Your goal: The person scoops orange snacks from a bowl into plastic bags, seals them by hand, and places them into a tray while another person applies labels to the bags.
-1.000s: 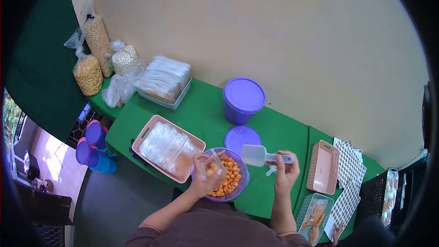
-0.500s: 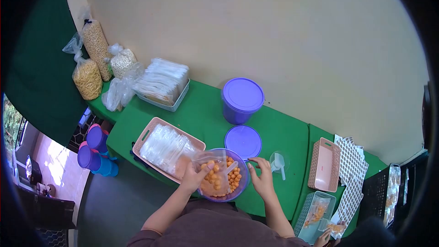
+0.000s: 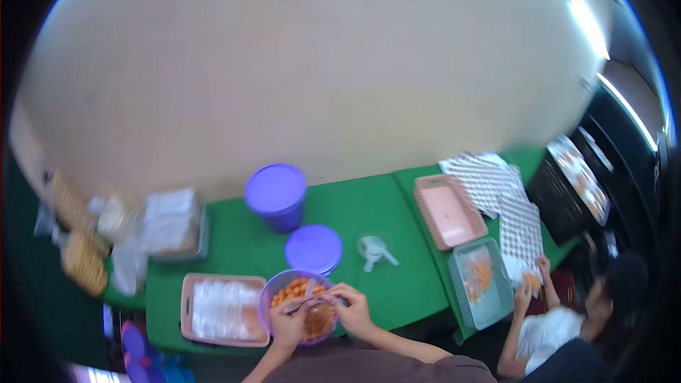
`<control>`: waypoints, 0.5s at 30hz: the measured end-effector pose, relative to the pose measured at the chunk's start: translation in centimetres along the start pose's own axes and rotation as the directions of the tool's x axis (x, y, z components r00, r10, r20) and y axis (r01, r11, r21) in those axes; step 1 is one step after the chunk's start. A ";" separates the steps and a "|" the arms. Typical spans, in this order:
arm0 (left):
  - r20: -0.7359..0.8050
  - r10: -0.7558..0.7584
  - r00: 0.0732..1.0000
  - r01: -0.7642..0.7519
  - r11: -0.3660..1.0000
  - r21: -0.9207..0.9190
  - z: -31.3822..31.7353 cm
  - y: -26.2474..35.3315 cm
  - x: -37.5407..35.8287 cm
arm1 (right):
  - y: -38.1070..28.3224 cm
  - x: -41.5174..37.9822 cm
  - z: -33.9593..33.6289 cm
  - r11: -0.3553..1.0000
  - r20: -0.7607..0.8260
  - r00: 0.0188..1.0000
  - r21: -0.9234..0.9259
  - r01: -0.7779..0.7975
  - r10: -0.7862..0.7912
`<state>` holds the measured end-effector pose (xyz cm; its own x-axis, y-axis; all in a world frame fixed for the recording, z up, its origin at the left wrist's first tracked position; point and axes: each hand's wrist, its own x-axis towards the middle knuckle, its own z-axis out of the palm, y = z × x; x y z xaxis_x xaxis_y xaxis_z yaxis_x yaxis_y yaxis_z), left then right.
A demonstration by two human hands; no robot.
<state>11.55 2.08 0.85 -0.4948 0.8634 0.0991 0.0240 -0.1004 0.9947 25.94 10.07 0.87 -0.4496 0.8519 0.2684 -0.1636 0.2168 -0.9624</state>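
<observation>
My left hand point(image 3: 287, 325) pinches the top edge of a small clear plastic bag point(image 3: 319, 318). My right hand point(image 3: 355, 311) has its fingers closed on the other side of the bag's mouth. Orange ball-shaped snacks were visible in the bag earlier; now its contents are blurred. The bag hangs over a purple tub point(image 3: 266, 305) that holds more orange snack balls point(image 3: 291, 291). A pale scoop handle point(image 3: 310, 287) sticks up among them. Touching the tub's far side is a round purple lid point(image 3: 314, 248).
Flat plastic bags point(image 3: 227, 308) fill a pink basket point(image 3: 188, 312) at left. A lidded purple bucket point(image 3: 277, 198) and white scoop point(image 3: 379, 252) stand farther back. At right are an open pink basket point(image 3: 450, 213), a grey-green basket point(image 3: 489, 312) and a seated person point(image 3: 550, 330) handling a snack bag.
My right hand, apart from the bag before, now grips its mouth together with my left. The camera view has swung right and up, showing the other person.
</observation>
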 end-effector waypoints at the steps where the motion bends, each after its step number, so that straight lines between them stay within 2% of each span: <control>1: 0.000 0.054 0.999 -0.053 0.998 0.032 -0.1 -1.0 0.0 | -0.6 -0.1 -0.1 0.999 -0.081 0.996 -0.023 0.022 -0.024; 3: -0.055 0.023 0.998 -0.029 0.992 -0.121 0.1 -2.0 0.1 | -2.1 -0.9 -0.2 0.997 0.036 0.997 -0.011 -0.073 0.073; 4: 0.037 0.035 0.999 -0.030 0.992 -0.124 -0.7 -3.1 0.1 | -1.8 -1.3 -0.6 0.998 -0.055 0.997 -0.020 -0.056 0.054; 6: 0.279 0.148 0.949 -0.117 0.985 -0.125 -2.7 -5.2 1.4 | -0.3 -2.3 -0.9 0.997 0.144 0.989 -0.059 0.047 -0.038; 7: 0.358 0.163 0.919 -0.124 0.984 -0.131 -2.2 -5.0 2.0 | 0.2 -3.1 -0.8 0.997 0.092 0.996 -0.083 0.009 -0.002; 8: 0.362 0.156 0.919 -0.111 0.984 -0.141 -1.4 -4.8 2.0 | 0.2 -3.7 -0.8 0.995 0.020 1.000 -0.095 0.024 -0.022; 10: 0.401 0.149 0.904 -0.095 0.984 -0.151 -2.0 -6.9 3.1 | -0.1 -4.6 -0.1 0.992 -0.135 0.986 0.089 -0.087 0.098; 11: 0.553 0.281 0.785 -0.388 0.918 0.085 -2.1 -10.1 4.1 | 0.2 -4.8 0.3 0.997 -0.209 0.977 0.061 -0.039 0.051; 12: 0.706 0.333 0.625 -0.661 0.706 0.252 -3.4 -21.9 6.4 | 0.0 -4.9 0.7 0.998 -0.238 0.970 0.056 -0.036 0.048; 13: 0.841 0.306 0.447 -0.865 0.385 0.320 -5.7 -32.1 8.8 | 0.2 -5.1 1.1 0.990 -0.271 0.955 0.093 -0.101 0.123; 14: 0.853 0.298 0.429 -0.870 0.391 0.301 -4.1 -18.8 5.9 | 0.4 -5.6 1.9 0.975 -0.297 0.932 0.142 -0.171 0.207; 15: 0.692 0.232 0.684 -0.449 0.881 0.148 -1.9 -6.9 3.5 | 0.7 -6.1 2.6 0.975 -0.318 0.924 0.139 -0.176 0.212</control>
<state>8.03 4.87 -5.68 0.2681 0.9091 0.3187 0.3723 -0.4029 0.8361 26.31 3.75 -1.35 -0.1706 0.9849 0.0303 -0.2026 -0.0049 -0.9792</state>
